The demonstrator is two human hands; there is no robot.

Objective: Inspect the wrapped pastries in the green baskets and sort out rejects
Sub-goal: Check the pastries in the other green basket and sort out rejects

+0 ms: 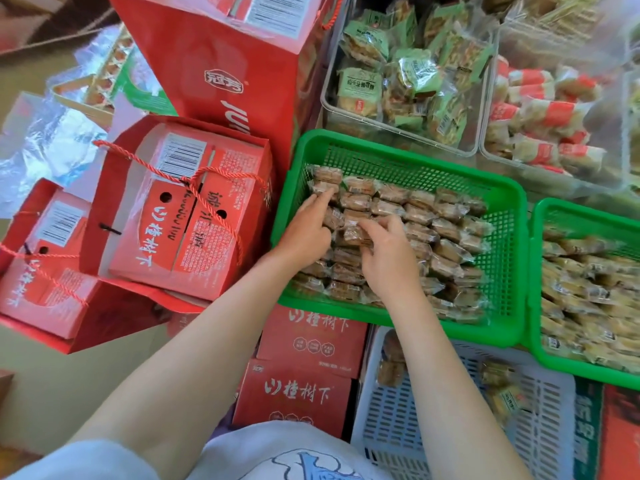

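Note:
A green basket point(408, 150) in the middle holds rows of small brown pastries in clear wrappers point(440, 233). My left hand point(308, 230) is inside its left part, the forefinger stretched out and touching a wrapped pastry point(325, 183) at the far left corner. My right hand point(388, 251) lies over the middle rows, its fingers curled on one wrapped pastry point(353, 232). A second green basket point(540, 271) at the right holds paler wrapped pastries. Below them a white slatted basket point(540, 427) contains a few loose pastries point(391, 362).
Red gift bags with rope handles and red cartons point(180, 216) stand to the left and below the basket. Clear bins of green-wrapped snacks point(401, 74) and red-striped snacks point(540, 116) sit behind. Crinkled foil packaging point(45, 133) lies at the far left on the floor.

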